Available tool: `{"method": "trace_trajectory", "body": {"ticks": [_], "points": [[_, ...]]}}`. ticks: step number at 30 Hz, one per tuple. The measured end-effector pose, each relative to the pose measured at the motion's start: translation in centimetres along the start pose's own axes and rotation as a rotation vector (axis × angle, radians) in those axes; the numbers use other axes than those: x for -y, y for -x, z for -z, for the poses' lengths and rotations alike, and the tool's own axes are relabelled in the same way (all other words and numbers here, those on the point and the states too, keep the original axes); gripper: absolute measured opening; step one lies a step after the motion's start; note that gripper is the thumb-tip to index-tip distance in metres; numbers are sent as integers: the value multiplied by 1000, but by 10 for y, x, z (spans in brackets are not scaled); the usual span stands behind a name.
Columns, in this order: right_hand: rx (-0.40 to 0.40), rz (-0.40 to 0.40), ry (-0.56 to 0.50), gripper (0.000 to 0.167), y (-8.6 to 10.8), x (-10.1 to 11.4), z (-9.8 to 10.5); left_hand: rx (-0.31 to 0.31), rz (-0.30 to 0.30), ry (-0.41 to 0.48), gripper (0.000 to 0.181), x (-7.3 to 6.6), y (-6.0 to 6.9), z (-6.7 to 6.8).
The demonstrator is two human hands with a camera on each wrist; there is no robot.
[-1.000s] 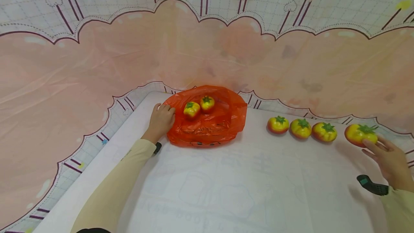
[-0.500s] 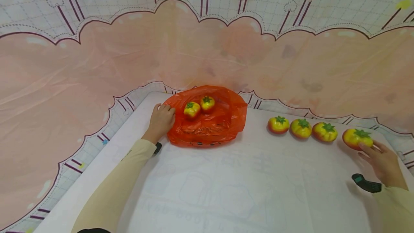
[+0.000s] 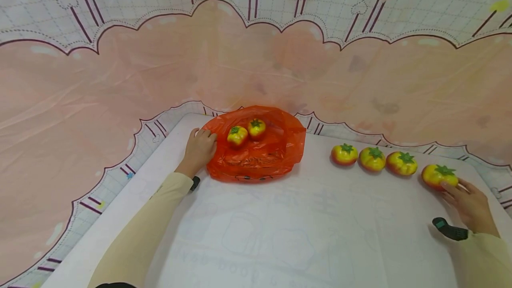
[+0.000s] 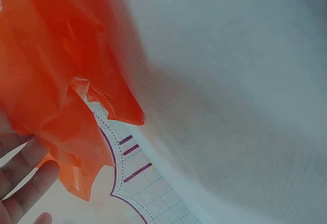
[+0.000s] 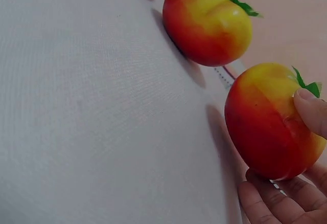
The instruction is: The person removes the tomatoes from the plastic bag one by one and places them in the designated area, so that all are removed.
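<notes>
The left hand holds the left edge of an orange-red plastic bag; in the left wrist view its fingers lie against the crinkled bag. Two yellow-red toy tomatoes with green leaves lie on the bag's area, seen within its outline. At the far right, the right hand grips another tomato. In the right wrist view the thumb presses the top of this tomato near its leaf, with the fingers of the right hand beneath.
Three more tomatoes stand in a row left of the held one: one, a middle one and a third. A white surface lies below them, and a patterned pink cloth hangs behind.
The right hand has moved left and slightly toward the viewer with its tomato, closer to the row. The left hand and the bag have hardly moved.
</notes>
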State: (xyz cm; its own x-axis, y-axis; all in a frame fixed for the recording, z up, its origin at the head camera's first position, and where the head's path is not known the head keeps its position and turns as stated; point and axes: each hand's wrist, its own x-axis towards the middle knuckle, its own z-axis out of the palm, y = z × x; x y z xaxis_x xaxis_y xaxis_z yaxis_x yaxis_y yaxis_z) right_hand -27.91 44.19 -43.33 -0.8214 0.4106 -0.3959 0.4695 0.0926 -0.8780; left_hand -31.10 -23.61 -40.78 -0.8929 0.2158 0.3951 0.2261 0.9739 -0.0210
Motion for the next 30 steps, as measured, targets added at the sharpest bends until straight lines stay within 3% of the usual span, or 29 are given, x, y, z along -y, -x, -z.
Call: {"method": "trace_trajectory", "body": {"ticks": [14, 22, 30], "points": [[17, -13, -21, 104, 3, -2, -4, 3, -2, -4, 18, 0, 0, 0], [-7, -11, 143, 86, 3, -4, -6, 6, -5, -1, 18, -1, 1, 2], [15, -2, 207, 85, 1, -6, -3, 13, -6, 0, 19, -1, 0, 0]]}}
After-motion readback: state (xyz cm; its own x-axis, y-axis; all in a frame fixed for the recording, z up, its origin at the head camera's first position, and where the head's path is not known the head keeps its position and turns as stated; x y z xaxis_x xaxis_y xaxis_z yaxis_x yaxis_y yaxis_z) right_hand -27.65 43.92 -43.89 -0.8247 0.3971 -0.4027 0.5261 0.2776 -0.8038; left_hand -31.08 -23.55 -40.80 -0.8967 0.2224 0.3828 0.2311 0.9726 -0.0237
